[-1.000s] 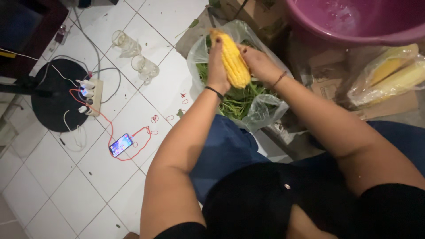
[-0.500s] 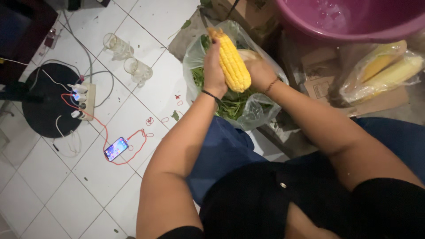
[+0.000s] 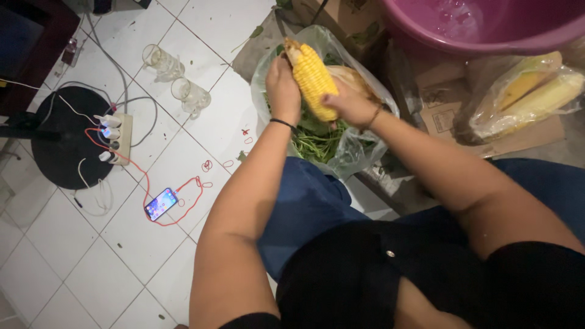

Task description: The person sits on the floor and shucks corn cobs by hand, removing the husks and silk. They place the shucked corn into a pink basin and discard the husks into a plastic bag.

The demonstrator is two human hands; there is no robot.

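Still | both hands grip corn cob | left hand higher | right hand at base

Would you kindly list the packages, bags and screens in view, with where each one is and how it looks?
Clear plastic bag: under the hands, crumpled, holding green husks.
Clear bag of corn: far right, glossy, pale yellow cobs inside.
Cardboard box: flattened, brown, under that bag.
Phone: on the white floor tiles at left, small rectangle, lit colourful screen, red cable attached.
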